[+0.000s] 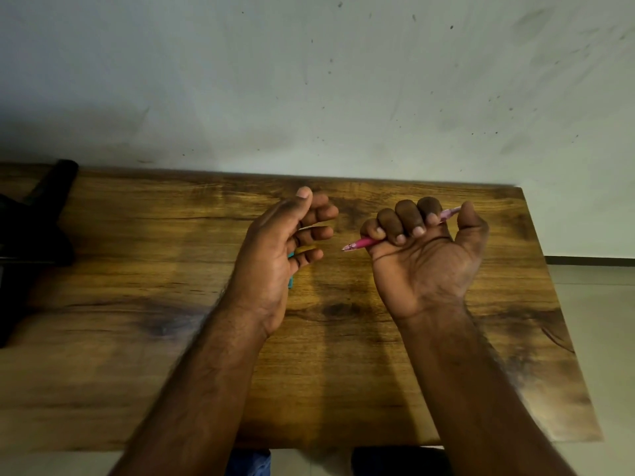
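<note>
Right hand (424,255): raised above the desk (395,372), palm turned toward the camera. Four fingers (400,219) curled tight into the palm and clamped round a pink pen (359,243); thumb upright beside them. The pen lies crosswise through the fist. Its pointed tip juts out on the little-finger side and aims toward the left hand; its paler rear end shows between forefinger and thumb.

Left hand (280,255): raised above the desk, just beside the right hand and apart from it, thumb edge uppermost. Fingers bent loosely, slightly spread, their tips facing the pen tip across a small gap. A small teal object (291,281) shows at the lower edge of the palm, mostly hidden by the hand; whether the hand holds it or it lies on the desk behind cannot be told, nor what it is.

Desk: dark-stained wood with strong grain and knots, its far edge against a wall (309,80).

Wall: pale, scuffed, speckled with small dark marks.

Dark object (37,228): black, at the desk's far left corner, cut off by the frame edge; form unclear.

Floor (604,321): pale tiles, to the right of the desk.

Blue cloth (249,463): visible below the desk's near edge, between the forearms.
</note>
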The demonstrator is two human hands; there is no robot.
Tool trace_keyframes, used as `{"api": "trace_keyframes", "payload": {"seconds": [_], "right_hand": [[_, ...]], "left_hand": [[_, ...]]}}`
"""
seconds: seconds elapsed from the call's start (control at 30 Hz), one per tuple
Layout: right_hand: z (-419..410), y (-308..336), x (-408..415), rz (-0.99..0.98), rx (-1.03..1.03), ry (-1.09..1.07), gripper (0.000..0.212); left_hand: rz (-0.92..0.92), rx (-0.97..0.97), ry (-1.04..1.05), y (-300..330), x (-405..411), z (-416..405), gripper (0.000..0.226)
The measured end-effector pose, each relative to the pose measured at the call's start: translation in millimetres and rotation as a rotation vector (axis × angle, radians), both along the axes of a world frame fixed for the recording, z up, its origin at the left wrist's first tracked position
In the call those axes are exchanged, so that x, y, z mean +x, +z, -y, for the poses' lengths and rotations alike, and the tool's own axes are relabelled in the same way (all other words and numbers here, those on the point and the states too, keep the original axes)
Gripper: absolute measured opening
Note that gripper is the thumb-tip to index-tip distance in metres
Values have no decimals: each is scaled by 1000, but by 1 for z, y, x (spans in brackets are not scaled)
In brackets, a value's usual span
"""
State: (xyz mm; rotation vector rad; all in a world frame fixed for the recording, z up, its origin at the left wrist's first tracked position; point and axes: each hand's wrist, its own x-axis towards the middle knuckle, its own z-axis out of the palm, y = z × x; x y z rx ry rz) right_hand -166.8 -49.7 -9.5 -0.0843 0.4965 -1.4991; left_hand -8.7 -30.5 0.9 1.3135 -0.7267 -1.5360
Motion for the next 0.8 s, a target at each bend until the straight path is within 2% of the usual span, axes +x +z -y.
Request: {"api": "trace_keyframes", "payload": {"seconds": [0.8], "right_hand": [[1,-3,-3,-12,32,4,48]], "left_hand": [[14,-18,-27,-5,0,1,38]]}}
